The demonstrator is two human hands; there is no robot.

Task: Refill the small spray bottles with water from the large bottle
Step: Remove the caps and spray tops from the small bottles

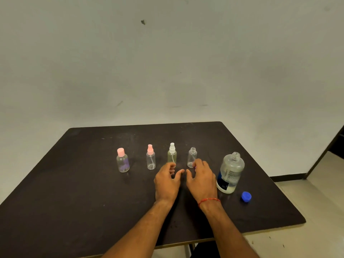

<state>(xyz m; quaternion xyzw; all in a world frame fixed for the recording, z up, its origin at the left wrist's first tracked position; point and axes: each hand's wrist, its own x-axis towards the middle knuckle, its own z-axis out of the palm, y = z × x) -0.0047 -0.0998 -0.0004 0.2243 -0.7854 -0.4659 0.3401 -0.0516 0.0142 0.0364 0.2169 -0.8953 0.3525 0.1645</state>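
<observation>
The person is getting ready to pour: the large bottle [230,173] is standing uncapped at the right of the dark surface [74,183], its blue cap [246,196] lying near it, and 1 of the 4 small bottles, the open small bottle [192,157], is waiting without its sprayer. The left hand [166,180] is hovering loosely curled, seemingly holding nothing, near the white-topped spray bottle [172,154]. The right hand [202,178] is spreading its fingers by the open small bottle's foot; a pinkish glint is showing at its fingertips, and I cannot tell whether it is pinching anything. Next, 1 hand is probably needing to steady the narrow neck while the other is tilting the large bottle slowly. The missing sprayer is not showing clearly, and water levels are proving hard to read.
</observation>
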